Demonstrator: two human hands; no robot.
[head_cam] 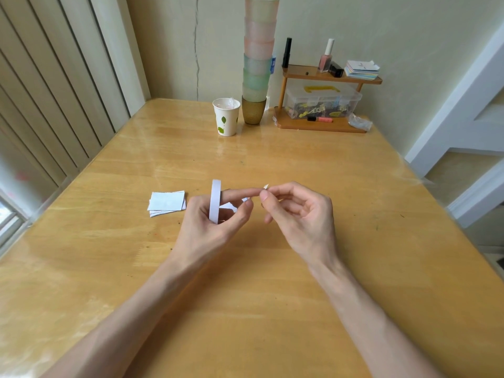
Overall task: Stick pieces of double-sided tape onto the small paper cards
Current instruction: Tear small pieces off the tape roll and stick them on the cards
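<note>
A white roll of double-sided tape point(215, 201) stands on edge around the fingers of my left hand point(215, 222), which holds it above the middle of the wooden table point(245, 309). My right hand point(297, 214) pinches a small white tape piece point(266, 186) between thumb and forefinger, right at the tip of my left forefinger. A little stack of small white paper cards point(167, 203) lies flat on the table just left of my left hand, untouched.
At the table's far side stand a paper cup point(226, 117), a tall stack of plastic cups point(257, 58) and a wooden shelf point(321, 124) with a clear box, bottles and coloured cards. A window lies to the left, the wall behind.
</note>
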